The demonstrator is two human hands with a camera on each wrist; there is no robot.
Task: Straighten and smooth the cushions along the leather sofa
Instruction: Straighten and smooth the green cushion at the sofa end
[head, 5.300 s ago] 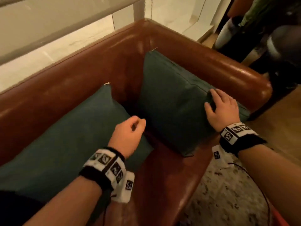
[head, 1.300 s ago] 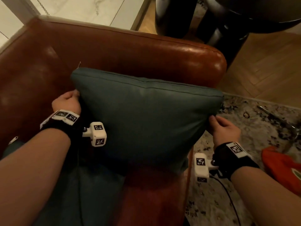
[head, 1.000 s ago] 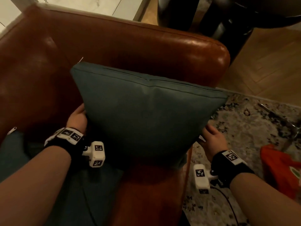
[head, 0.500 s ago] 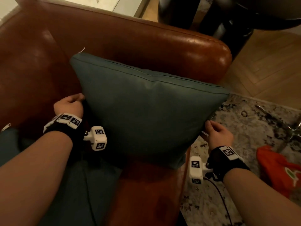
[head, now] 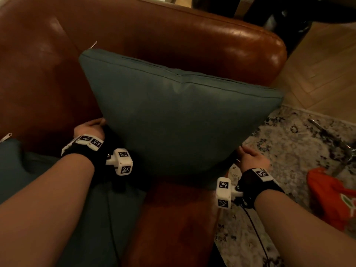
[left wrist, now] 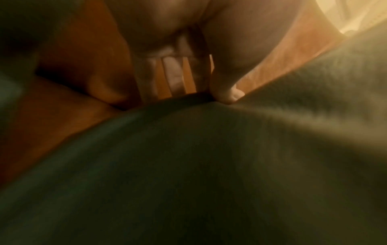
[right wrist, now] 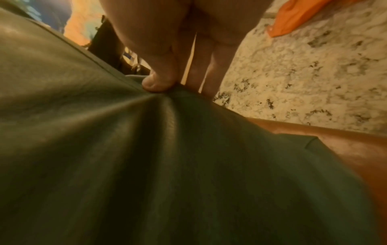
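Note:
A dark green cushion (head: 179, 120) stands upright against the brown leather sofa arm (head: 192, 35), tilted a little. My left hand (head: 90, 128) holds its left edge, thumb pressed into the fabric (left wrist: 228, 94), fingers behind it. On the other side my right hand (head: 250, 157) pinches the lower right edge, the thumb (right wrist: 159, 82) digging in so that creases fan out across the cushion (right wrist: 146, 165). A second green cushion (head: 48, 189) lies lower left under my left forearm.
The sofa seat (head: 173, 228) shows in front of the cushion. A speckled rug (head: 298, 147) lies right of the sofa with an orange cloth (head: 333, 197) on it. Wood flooring (head: 317, 74) and dark furniture (head: 279, 14) stand beyond the arm.
Five seconds ago my hands rested on two cushions in the sofa corner. Since then both hands took the end cushion by its sides; within the last second they shifted up and down along its edges.

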